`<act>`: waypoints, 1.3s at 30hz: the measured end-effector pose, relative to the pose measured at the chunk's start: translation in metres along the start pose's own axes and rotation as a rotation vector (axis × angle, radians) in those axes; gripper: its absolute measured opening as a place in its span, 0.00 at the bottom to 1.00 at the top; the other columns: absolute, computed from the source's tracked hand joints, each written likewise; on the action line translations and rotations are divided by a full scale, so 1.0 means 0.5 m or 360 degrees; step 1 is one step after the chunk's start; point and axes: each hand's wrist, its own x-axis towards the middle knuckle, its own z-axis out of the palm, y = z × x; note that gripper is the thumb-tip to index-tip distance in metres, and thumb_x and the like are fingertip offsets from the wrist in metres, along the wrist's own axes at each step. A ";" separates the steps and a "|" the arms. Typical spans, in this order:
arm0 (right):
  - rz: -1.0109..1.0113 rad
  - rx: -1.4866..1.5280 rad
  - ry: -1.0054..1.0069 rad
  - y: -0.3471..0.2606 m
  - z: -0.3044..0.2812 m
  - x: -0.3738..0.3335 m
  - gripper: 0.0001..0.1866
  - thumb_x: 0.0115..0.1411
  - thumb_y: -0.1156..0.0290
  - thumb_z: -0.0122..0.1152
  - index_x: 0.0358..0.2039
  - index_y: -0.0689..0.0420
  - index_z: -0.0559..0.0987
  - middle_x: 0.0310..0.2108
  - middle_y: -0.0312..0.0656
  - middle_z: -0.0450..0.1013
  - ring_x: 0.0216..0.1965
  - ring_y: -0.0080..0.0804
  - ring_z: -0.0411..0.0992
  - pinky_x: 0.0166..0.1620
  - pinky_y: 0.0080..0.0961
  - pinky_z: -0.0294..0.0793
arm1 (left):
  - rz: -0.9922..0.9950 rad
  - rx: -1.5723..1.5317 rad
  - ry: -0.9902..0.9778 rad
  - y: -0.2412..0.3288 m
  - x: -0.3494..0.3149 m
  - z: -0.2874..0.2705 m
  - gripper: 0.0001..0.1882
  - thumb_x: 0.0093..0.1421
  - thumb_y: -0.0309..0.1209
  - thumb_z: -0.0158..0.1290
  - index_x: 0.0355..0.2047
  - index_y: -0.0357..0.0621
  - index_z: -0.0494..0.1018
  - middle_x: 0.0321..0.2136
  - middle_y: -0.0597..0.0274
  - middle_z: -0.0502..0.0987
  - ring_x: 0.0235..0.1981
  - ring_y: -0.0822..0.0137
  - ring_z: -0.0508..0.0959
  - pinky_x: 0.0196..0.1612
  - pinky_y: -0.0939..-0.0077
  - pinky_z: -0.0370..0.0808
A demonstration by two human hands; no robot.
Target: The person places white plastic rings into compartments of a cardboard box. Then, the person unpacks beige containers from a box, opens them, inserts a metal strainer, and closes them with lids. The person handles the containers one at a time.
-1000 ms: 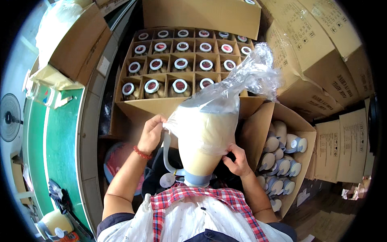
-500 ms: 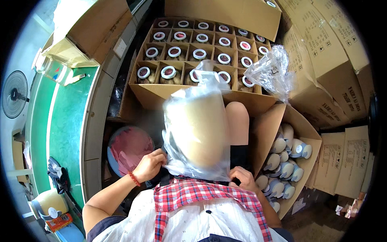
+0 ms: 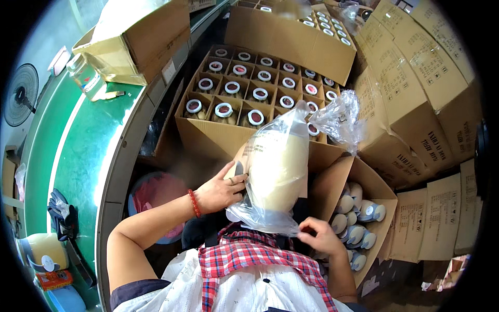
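A large cream jug-like vessel [image 3: 278, 174] with a rounded body stands tilted before my lap inside a clear plastic bag [image 3: 262, 221]. My left hand [image 3: 222, 191], wearing a ring and a red bead bracelet, is pressed round the vessel's left side, its thumb pointing up. At the bag's lower right corner my right hand [image 3: 318, 236] pinches the loose film between thumb and fingers. The bag's upper end narrows to a point over the front wall of a divided carton [image 3: 218, 138]. Its printing is too small to read.
White-ringed round tops [image 3: 223, 109] fill the divided carton's cells. Crumpled clear plastic [image 3: 340, 117] hangs at its right corner. An open box [image 3: 387, 229] of grey-blue-ended vessels stands right, below stacked cartons [image 3: 416, 125]. Left is a green table [image 3: 83, 177] with dark gloves [image 3: 62, 213] and another cream jug [image 3: 47, 252].
The bagged vessel has shifted right and leans rightward. My left hand has moved from the bag's lower edge up to its side. My right hand now pinches the bag's corner. The view has shifted.
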 end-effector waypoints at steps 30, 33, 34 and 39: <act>-0.1964 0.0002 -0.1855 -0.522 0.054 0.187 0.14 0.58 0.63 0.59 0.41 0.57 0.76 0.40 0.45 0.72 0.38 0.39 0.72 0.37 0.31 0.71 | -0.1320 -0.1523 0.2239 -0.008 -0.333 -0.368 0.22 0.61 0.35 0.51 0.53 0.36 0.66 0.34 0.59 0.76 0.33 0.67 0.77 0.36 0.73 0.76; -0.2031 -0.0485 -0.1875 -0.551 0.079 0.207 0.13 0.55 0.60 0.59 0.37 0.53 0.75 0.39 0.41 0.69 0.39 0.35 0.68 0.40 0.28 0.66 | -0.1622 -0.0739 0.2592 -0.021 -0.467 -0.462 0.18 0.64 0.40 0.51 0.46 0.39 0.74 0.27 0.75 0.73 0.23 0.83 0.68 0.26 0.88 0.61; -0.1972 -0.0609 -0.2014 -0.562 0.087 0.213 0.12 0.55 0.61 0.58 0.36 0.52 0.74 0.37 0.40 0.69 0.38 0.35 0.68 0.39 0.28 0.65 | -0.1544 -0.0597 0.2727 -0.042 -0.469 -0.504 0.15 0.64 0.40 0.52 0.43 0.41 0.76 0.20 0.78 0.66 0.18 0.84 0.60 0.21 0.86 0.53; -0.1975 -0.0351 -0.2147 -0.564 0.142 0.247 0.03 0.57 0.69 0.55 0.29 0.52 0.71 0.31 0.37 0.65 0.35 0.30 0.66 0.39 0.24 0.63 | -0.1599 -0.0180 0.2988 -0.248 -0.708 -0.597 0.12 0.60 0.41 0.57 0.35 0.45 0.77 0.18 0.78 0.61 0.20 0.82 0.56 0.23 0.83 0.53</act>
